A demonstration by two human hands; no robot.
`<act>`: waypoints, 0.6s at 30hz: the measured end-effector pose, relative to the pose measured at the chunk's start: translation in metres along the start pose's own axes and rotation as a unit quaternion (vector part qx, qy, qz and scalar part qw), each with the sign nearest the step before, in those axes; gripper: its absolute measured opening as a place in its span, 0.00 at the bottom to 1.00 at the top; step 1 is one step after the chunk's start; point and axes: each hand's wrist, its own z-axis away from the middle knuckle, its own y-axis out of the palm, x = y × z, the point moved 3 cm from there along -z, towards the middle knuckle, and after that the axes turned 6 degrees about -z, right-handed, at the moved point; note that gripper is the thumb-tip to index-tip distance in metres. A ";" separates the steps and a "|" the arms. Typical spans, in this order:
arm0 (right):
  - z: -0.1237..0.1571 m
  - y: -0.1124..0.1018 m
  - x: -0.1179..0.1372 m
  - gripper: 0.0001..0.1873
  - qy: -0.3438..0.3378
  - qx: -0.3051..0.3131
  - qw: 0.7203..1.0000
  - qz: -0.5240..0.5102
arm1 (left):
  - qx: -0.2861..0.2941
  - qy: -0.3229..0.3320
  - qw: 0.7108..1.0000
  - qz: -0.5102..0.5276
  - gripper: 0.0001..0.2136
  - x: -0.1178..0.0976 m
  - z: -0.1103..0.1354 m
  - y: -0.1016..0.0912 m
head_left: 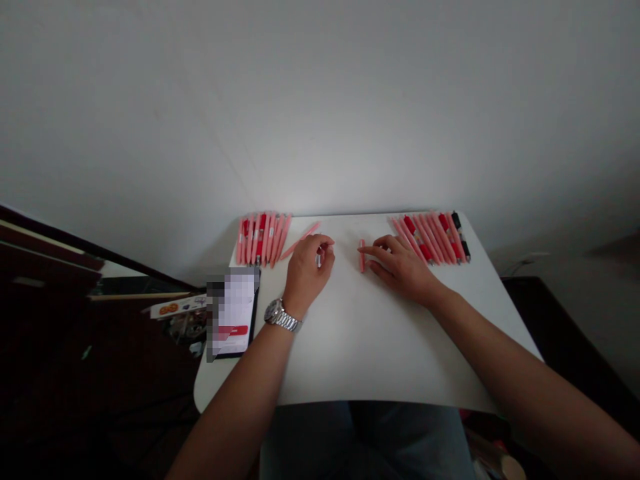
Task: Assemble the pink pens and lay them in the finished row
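Note:
My left hand, with a metal watch at the wrist, is over the left middle of the table. Its fingers curl in and the thumb and index fingertips meet. Whether anything small is pinched there I cannot make out. A pink pen lies slanted just behind this hand. My right hand has its index finger across a short pink pen part, with the thumb near its side. Beyond my left hand a row of pink and red pens lies side by side. A similar row, with one black pen, lies beyond my right hand.
The white table stands against a pale wall. A phone with a partly blurred screen lies at its left edge. Assorted items are lower down on the left. My legs are under the near edge.

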 end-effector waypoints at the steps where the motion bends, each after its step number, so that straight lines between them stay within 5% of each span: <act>1: 0.000 0.000 0.000 0.19 -0.001 0.000 1.000 0.002 | 0.001 0.005 1.000 0.001 0.07 -0.001 0.000 0.001; 18: -0.001 0.000 0.003 0.13 0.004 0.008 1.000 0.008 | 0.007 0.012 1.000 0.011 0.07 -0.002 0.000 0.004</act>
